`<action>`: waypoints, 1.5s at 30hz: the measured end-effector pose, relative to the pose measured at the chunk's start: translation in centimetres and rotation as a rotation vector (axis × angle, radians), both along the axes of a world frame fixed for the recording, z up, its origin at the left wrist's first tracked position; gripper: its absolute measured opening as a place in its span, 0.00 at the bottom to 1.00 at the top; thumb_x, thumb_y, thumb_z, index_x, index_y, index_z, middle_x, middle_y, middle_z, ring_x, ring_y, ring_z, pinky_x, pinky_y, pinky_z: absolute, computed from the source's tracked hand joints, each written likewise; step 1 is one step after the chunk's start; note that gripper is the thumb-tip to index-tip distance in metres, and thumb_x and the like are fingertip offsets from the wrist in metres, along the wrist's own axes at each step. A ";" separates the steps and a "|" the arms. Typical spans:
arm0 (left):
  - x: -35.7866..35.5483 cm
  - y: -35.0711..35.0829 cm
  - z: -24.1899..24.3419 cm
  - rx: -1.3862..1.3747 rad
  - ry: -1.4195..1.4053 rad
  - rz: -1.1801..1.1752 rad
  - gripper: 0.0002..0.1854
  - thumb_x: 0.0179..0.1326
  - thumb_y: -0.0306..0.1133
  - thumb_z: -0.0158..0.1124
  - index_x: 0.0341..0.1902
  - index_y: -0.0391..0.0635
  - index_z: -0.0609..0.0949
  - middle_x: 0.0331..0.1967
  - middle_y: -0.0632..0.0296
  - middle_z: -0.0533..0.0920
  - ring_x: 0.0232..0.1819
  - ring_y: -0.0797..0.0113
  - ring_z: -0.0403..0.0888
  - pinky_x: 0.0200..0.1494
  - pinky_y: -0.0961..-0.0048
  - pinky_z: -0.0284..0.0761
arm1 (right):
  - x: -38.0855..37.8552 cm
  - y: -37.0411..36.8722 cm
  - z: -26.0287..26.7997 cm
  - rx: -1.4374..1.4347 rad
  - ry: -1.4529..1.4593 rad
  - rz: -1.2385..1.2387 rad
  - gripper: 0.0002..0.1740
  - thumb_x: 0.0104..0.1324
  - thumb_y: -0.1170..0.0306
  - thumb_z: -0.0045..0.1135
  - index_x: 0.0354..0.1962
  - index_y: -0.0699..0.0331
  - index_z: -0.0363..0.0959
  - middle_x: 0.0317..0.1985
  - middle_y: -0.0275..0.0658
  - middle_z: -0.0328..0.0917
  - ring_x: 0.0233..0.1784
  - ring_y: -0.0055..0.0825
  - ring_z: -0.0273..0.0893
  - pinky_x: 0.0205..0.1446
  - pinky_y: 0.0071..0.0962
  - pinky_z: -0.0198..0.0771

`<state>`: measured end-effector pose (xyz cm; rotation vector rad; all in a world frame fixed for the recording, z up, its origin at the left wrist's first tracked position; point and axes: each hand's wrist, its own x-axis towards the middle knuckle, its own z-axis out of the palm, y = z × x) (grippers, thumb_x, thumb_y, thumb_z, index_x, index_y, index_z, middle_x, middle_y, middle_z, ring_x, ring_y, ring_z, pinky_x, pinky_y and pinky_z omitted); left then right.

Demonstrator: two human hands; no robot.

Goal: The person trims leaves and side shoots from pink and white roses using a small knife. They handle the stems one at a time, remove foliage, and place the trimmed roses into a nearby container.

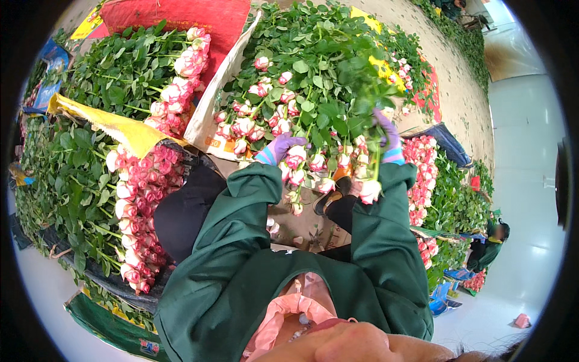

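Observation:
My right hand (388,135), in a purple glove, grips a rose stem. Its pink-and-white bloom (370,192) hangs head down below the hand, and the leaves above are blurred. My left hand (284,148), gloved too, has its fingers closed at the neck of another rose (296,156), partly hiding the stem. Both hands are over a large heap of leafy cut roses (316,86), with most blooms towards me. Several more rose heads dangle between the hands, among them one bloom (326,185) near my shoe.
Rose bundles stand to my left, their pink blooms (135,217) edged by a yellow wrapper (117,131). A white sheet (217,95) borders the heap beside a red one (181,13). More pink roses (420,172) lie at right. Another person (488,246) is farther right.

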<state>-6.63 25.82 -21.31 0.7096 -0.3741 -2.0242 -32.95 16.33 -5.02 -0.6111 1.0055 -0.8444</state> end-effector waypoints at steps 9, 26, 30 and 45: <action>-1.4 -0.9 3.1 -0.103 0.030 0.097 0.18 0.55 0.27 0.64 0.49 0.36 0.74 0.38 0.58 0.83 0.36 0.71 0.82 0.43 0.77 0.78 | 4.1 5.8 0.9 -0.157 0.119 0.051 0.13 0.65 0.59 0.54 0.41 0.58 0.72 0.24 0.27 0.73 0.25 0.15 0.73 0.26 0.17 0.70; -5.4 4.6 4.0 0.013 -0.261 -0.088 0.32 0.63 0.59 0.48 0.59 0.46 0.71 0.51 0.48 0.78 0.44 0.54 0.82 0.38 0.60 0.81 | 5.3 15.6 -2.2 -0.084 -0.177 -0.001 0.13 0.68 0.61 0.50 0.44 0.59 0.73 0.27 0.29 0.77 0.22 0.18 0.74 0.23 0.16 0.71; -3.8 8.8 6.4 0.154 -0.077 -0.378 0.28 0.66 0.57 0.44 0.58 0.48 0.73 0.42 0.52 0.83 0.31 0.55 0.85 0.31 0.64 0.84 | 2.9 15.9 -7.6 0.232 -0.085 -0.112 0.15 0.66 0.58 0.53 0.46 0.55 0.72 0.35 0.33 0.76 0.37 0.29 0.75 0.34 0.45 0.78; -2.0 11.6 12.1 -0.081 -0.191 -0.426 0.19 0.67 0.38 0.50 0.54 0.36 0.74 0.44 0.53 0.81 0.37 0.62 0.83 0.40 0.69 0.82 | 1.9 24.6 1.3 -0.316 -0.033 -0.015 0.25 0.69 0.66 0.48 0.62 0.65 0.62 0.43 0.35 0.75 0.39 0.18 0.73 0.41 0.18 0.70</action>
